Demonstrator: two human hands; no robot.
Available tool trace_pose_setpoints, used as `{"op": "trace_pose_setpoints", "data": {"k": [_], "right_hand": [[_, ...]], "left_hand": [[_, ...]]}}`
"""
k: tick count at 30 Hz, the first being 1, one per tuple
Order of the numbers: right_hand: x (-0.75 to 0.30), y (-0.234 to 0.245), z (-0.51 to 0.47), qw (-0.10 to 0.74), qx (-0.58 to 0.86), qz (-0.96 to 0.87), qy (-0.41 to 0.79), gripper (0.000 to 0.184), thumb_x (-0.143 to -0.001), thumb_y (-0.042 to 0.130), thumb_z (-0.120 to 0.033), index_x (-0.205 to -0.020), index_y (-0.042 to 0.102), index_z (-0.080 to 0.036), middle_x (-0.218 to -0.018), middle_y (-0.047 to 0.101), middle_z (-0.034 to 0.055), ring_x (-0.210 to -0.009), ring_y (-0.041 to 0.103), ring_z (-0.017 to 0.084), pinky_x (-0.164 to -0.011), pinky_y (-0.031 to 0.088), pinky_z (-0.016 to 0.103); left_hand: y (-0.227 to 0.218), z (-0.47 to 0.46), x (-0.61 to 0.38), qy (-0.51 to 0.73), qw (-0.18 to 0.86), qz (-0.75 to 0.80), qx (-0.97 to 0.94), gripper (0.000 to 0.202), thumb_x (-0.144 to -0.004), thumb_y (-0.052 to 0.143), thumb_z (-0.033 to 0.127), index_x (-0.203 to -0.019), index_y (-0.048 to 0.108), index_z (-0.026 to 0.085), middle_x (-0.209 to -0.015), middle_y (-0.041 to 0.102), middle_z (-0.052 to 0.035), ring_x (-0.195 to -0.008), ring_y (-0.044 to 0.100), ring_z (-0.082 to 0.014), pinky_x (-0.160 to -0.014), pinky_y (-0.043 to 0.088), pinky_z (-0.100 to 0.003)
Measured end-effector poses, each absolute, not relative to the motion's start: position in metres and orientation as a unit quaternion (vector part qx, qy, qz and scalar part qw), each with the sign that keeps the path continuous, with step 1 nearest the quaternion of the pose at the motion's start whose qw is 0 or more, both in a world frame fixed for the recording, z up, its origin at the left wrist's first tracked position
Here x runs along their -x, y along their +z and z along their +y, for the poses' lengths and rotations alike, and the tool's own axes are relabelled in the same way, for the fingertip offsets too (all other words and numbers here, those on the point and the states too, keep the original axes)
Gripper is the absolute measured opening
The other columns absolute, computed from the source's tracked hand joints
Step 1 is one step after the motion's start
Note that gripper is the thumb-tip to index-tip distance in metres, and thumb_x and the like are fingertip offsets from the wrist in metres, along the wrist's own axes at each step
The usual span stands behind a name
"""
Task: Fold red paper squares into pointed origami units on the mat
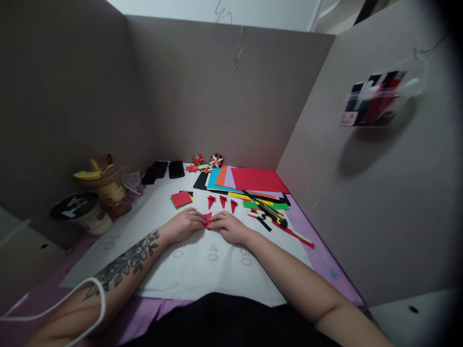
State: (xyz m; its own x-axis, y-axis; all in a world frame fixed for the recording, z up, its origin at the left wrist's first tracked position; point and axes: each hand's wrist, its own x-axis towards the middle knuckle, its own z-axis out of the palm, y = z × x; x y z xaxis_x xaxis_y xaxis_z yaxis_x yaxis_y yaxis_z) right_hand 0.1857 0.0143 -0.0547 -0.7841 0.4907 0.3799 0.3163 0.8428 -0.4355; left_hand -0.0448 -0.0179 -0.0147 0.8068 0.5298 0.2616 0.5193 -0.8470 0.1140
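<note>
Between my two hands, low over the white mat, is a small piece of red folded paper (207,220). My left hand (185,223) has its fingers closed on the paper's left side. From the right, my right hand (228,225) pinches the other side; the fingers partly cover the paper, so its exact fold is hard to make out. Just beyond lie three red folded paper pieces (223,201) in a row. A stack of small paper squares (181,199), red on top, sits past my left hand.
Coloured paper sheets (258,180) are stacked at the back right, with folded paper stars (198,159) beside them. A yellow-black utility knife (269,212) lies among paper strips. Containers (90,217) and a black phone (176,169) stand or lie left. Grey panels enclose the table.
</note>
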Motion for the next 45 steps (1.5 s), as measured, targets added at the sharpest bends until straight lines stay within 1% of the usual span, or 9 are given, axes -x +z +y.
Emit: {"op": "trace_pose_setpoints", "data": {"k": [3,6,12,16,21,26,31,42,45], "right_hand": [[-0.186,-0.055,0.015,0.242,0.214,-0.930,0.173,0.032,-0.080,0.051,-0.007,-0.103,0.067,-0.023,-0.110,0.063,0.0055,-0.100,0.052,0.018,-0.092,0.040,0.035],[-0.186,-0.054,0.015,0.243,0.210,-0.931,0.172,0.032,-0.080,0.051,-0.008,-0.102,0.067,-0.024,-0.111,0.063,0.0046,-0.101,0.052,0.018,-0.092,0.040,0.036],[-0.187,-0.052,0.014,0.238,0.202,-0.935,0.169,0.033,-0.081,0.050,-0.009,-0.106,0.066,-0.024,-0.113,0.062,0.0046,-0.102,0.052,0.018,-0.092,0.039,0.035],[-0.190,-0.051,0.015,0.222,0.197,-0.939,0.175,0.030,-0.083,0.050,-0.011,-0.104,0.067,-0.025,-0.116,0.060,0.0057,-0.103,0.050,0.018,-0.092,0.041,0.036],[-0.192,-0.048,0.016,0.213,0.181,-0.942,0.186,0.029,-0.083,0.050,-0.011,-0.101,0.068,-0.023,-0.116,0.060,0.0067,-0.104,0.051,0.018,-0.092,0.042,0.035],[-0.192,-0.046,0.016,0.228,0.166,-0.937,0.204,0.031,-0.082,0.049,-0.006,-0.104,0.065,-0.020,-0.104,0.065,0.0065,-0.101,0.053,0.016,-0.092,0.042,0.032],[-0.192,-0.046,0.016,0.219,0.163,-0.944,0.187,0.031,-0.081,0.050,-0.007,-0.103,0.066,-0.021,-0.106,0.064,0.0067,-0.100,0.054,0.016,-0.091,0.043,0.033],[-0.193,-0.045,0.016,0.201,0.163,-0.950,0.172,0.031,-0.078,0.052,-0.005,-0.099,0.066,-0.021,-0.108,0.062,0.0064,-0.102,0.052,0.018,-0.089,0.042,0.034],[-0.193,-0.044,0.015,0.212,0.158,-0.946,0.188,0.034,-0.078,0.050,-0.003,-0.105,0.062,-0.020,-0.105,0.063,0.0061,-0.102,0.053,0.016,-0.092,0.041,0.033]], "left_hand": [[-0.019,-0.011,0.040,0.181,0.019,0.283,-0.942,0.024,-0.087,0.042,0.015,-0.090,0.065,0.020,-0.090,0.069,-0.0048,-0.088,0.059,-0.0152,-0.084,0.041,-0.029],[-0.023,-0.006,0.037,0.209,0.027,0.297,-0.931,0.022,-0.088,0.043,0.019,-0.088,0.065,0.019,-0.086,0.067,-0.0069,-0.083,0.059,-0.0153,-0.077,0.043,-0.027],[-0.029,0.001,0.042,0.232,0.134,0.274,-0.924,0.019,-0.086,0.049,0.025,-0.087,0.068,0.021,-0.093,0.068,-0.0062,-0.093,0.058,-0.0159,-0.085,0.043,-0.028],[-0.028,0.004,0.043,0.240,0.195,0.340,-0.888,0.020,-0.083,0.054,0.032,-0.080,0.069,0.019,-0.093,0.066,-0.0074,-0.087,0.058,-0.0156,-0.080,0.044,-0.027],[-0.023,0.005,0.036,0.226,0.237,0.402,-0.855,0.024,-0.081,0.055,0.036,-0.074,0.067,0.017,-0.086,0.063,-0.0057,-0.081,0.056,-0.0151,-0.076,0.043,-0.025],[-0.026,0.007,0.032,0.229,0.220,0.442,-0.839,0.027,-0.079,0.054,0.040,-0.072,0.066,0.016,-0.088,0.059,-0.0057,-0.080,0.054,-0.0155,-0.073,0.043,-0.026],[-0.030,0.011,0.029,0.222,0.204,0.466,-0.832,0.028,-0.077,0.055,0.042,-0.071,0.066,0.017,-0.089,0.058,-0.0052,-0.078,0.054,-0.0153,-0.069,0.043,-0.024],[-0.027,0.013,0.021,0.190,0.195,0.492,-0.827,0.027,-0.075,0.054,0.040,-0.066,0.063,0.016,-0.076,0.060,-0.0031,-0.070,0.052,-0.0131,-0.063,0.040,-0.022],[-0.028,0.012,0.020,0.190,0.187,0.494,-0.828,0.025,-0.075,0.053,0.036,-0.064,0.062,0.016,-0.075,0.061,-0.0029,-0.068,0.052,-0.0131,-0.063,0.039,-0.022]]}}
